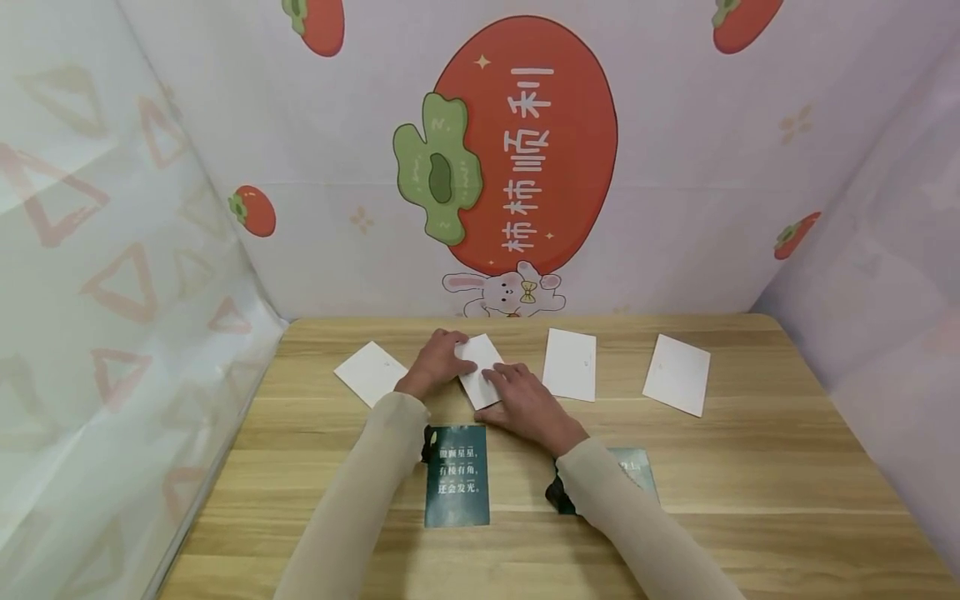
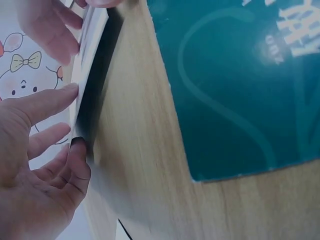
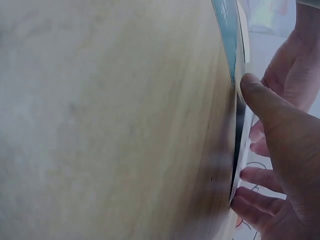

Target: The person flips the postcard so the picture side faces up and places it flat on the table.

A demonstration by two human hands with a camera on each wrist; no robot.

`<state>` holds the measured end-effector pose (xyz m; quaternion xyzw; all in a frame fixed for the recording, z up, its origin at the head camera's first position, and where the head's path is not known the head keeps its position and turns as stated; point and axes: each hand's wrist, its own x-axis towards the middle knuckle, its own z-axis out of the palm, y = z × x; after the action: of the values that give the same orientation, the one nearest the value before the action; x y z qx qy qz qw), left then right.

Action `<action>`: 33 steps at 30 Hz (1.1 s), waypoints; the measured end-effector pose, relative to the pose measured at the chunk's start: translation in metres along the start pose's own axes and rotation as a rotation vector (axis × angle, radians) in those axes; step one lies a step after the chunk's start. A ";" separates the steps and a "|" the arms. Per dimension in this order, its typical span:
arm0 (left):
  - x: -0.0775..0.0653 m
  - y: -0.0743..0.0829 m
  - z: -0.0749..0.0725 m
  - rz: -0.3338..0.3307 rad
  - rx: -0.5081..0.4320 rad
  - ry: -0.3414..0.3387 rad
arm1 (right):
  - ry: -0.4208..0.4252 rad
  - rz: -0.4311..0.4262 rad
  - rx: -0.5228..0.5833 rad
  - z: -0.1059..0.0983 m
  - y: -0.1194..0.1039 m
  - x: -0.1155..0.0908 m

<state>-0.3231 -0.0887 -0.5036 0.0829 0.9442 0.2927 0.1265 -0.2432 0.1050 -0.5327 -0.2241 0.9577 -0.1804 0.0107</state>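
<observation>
A white card [image 1: 480,385] is held between both hands near the back of the wooden table, tilted, its near edge slightly off the wood. My left hand [image 1: 437,363] grips its left side; in the left wrist view, a fingertip curls round the edge of the card [image 2: 86,70]. The right hand [image 1: 531,410] holds the other side. The right wrist view has its thumb [image 3: 255,90] at one end of the card and fingertips at the other. The card's underside looks dark, mostly hidden.
White cards lie to the left [image 1: 366,371] and right [image 1: 570,367], with another white card [image 1: 678,375] farther right. Nearer are a dark green card [image 1: 457,508] with white writing and a second green card [image 1: 636,467], partly under the right forearm. A printed cloth [image 1: 337,267] hangs behind the table.
</observation>
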 end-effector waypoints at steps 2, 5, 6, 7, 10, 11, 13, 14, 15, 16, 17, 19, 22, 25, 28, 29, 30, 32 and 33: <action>0.000 -0.002 -0.001 0.015 0.001 -0.004 | 0.008 -0.001 -0.030 0.001 -0.002 0.000; 0.000 -0.005 -0.002 0.032 -0.004 -0.016 | 0.014 0.003 -0.057 0.003 -0.003 0.000; 0.000 -0.006 -0.003 0.036 -0.010 -0.019 | 0.015 0.005 -0.061 0.004 -0.004 0.000; 0.000 -0.007 -0.003 0.040 -0.020 -0.022 | 0.017 0.005 -0.063 0.004 -0.004 0.000; -0.001 -0.012 -0.006 0.049 -0.063 -0.027 | 0.033 -0.005 -0.047 0.004 -0.006 -0.001; -0.002 -0.014 -0.007 0.051 -0.079 -0.028 | 0.040 -0.011 -0.038 0.004 -0.006 -0.001; -0.003 -0.020 -0.009 0.060 -0.106 -0.033 | 0.056 -0.026 -0.014 0.004 -0.006 -0.002; -0.004 -0.022 -0.010 0.066 -0.116 -0.035 | 0.063 -0.032 -0.002 0.004 -0.006 -0.003; -0.004 -0.025 -0.010 0.079 -0.120 -0.035 | 0.068 -0.039 0.015 0.004 -0.006 -0.003; -0.005 -0.027 -0.011 0.086 -0.130 -0.038 | 0.075 -0.044 0.037 0.004 -0.005 -0.004; -0.005 -0.029 -0.012 0.094 -0.140 -0.040 | 0.083 -0.049 0.059 0.004 -0.005 -0.005; -0.007 -0.032 -0.015 0.109 -0.158 -0.042 | 0.094 -0.058 0.090 0.003 -0.002 -0.006; -0.010 -0.035 -0.017 0.116 -0.192 -0.043 | 0.105 -0.067 0.121 0.003 0.001 -0.007; -0.012 -0.036 -0.019 0.120 -0.223 -0.031 | 0.114 -0.066 0.161 0.002 0.002 -0.007; -0.012 -0.037 -0.019 0.124 -0.247 -0.004 | 0.112 -0.049 0.203 0.001 0.002 -0.007; -0.012 -0.038 -0.019 0.127 -0.245 0.008 | 0.112 -0.042 0.215 0.001 0.002 -0.006; -0.012 -0.038 -0.018 0.128 -0.249 0.016 | 0.113 -0.034 0.225 0.001 0.002 -0.006; -0.012 -0.039 -0.018 0.128 -0.256 0.028 | 0.111 -0.017 0.230 0.001 0.002 -0.006; -0.012 -0.040 -0.019 0.129 -0.264 0.031 | 0.114 -0.010 0.238 0.001 0.002 -0.005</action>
<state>-0.3200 -0.1340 -0.5095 0.1216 0.8921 0.4229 0.1029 -0.2392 0.1087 -0.5344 -0.2152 0.9274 -0.3053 -0.0182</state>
